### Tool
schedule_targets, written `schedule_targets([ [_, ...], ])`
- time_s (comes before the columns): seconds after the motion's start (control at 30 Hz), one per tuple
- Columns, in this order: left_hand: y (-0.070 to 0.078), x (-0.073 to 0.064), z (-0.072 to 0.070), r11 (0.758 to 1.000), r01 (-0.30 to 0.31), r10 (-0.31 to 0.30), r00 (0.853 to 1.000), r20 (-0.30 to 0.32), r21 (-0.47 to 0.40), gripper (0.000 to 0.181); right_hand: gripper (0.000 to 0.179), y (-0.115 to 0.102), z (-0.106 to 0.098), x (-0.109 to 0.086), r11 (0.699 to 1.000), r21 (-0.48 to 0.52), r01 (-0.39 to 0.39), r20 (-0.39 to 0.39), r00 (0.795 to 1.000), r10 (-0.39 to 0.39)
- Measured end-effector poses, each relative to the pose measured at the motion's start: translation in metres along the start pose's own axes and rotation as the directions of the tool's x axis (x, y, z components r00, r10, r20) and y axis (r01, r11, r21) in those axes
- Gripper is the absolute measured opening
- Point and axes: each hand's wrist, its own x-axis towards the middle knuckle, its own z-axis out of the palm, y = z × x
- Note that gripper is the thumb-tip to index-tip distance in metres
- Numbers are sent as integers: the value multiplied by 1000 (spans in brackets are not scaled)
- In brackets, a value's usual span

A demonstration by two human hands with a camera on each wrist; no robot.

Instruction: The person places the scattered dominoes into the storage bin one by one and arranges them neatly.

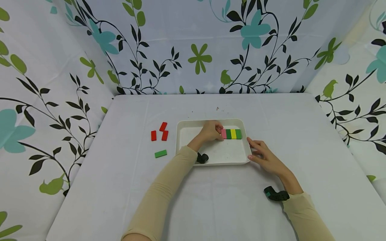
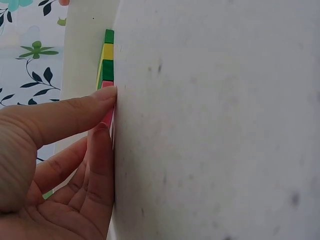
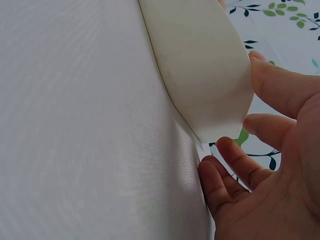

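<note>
A white tray (image 1: 211,160) on the table holds a row of flat blocks side by side. From the right these are a green block (image 1: 238,134), a yellow block (image 1: 233,134), a dark green block (image 1: 228,134) and a pink block (image 1: 223,134). My left hand (image 1: 212,130) pinches the pink block at the row's left end; its thumb (image 2: 75,112) and fingers partly cover that block in the left wrist view. At the tray's right edge, the fingertips of my right hand (image 1: 265,157) touch the outer wall (image 3: 210,75), with the other fingers loosely bent below.
Left of the tray lie three loose red blocks, one red block (image 1: 163,126) behind the others, and a green block (image 1: 161,153) nearer the front. A white cloth covers the table (image 1: 229,201). Patterned curtains (image 1: 181,33) stand behind and at both sides.
</note>
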Motion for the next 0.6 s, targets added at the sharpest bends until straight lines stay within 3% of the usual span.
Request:
schedule_targets([
  [0.4,1,-3,-2,1000,-6,7,1000,7,-14,54,69,-1,1,0,1000,-5,-9,2,1000,9],
  [0.6,8,-5,-8,998,-56,56,998,12,-23,55,69,-1,1,0,1000,1,4,-1,1000,-4],
])
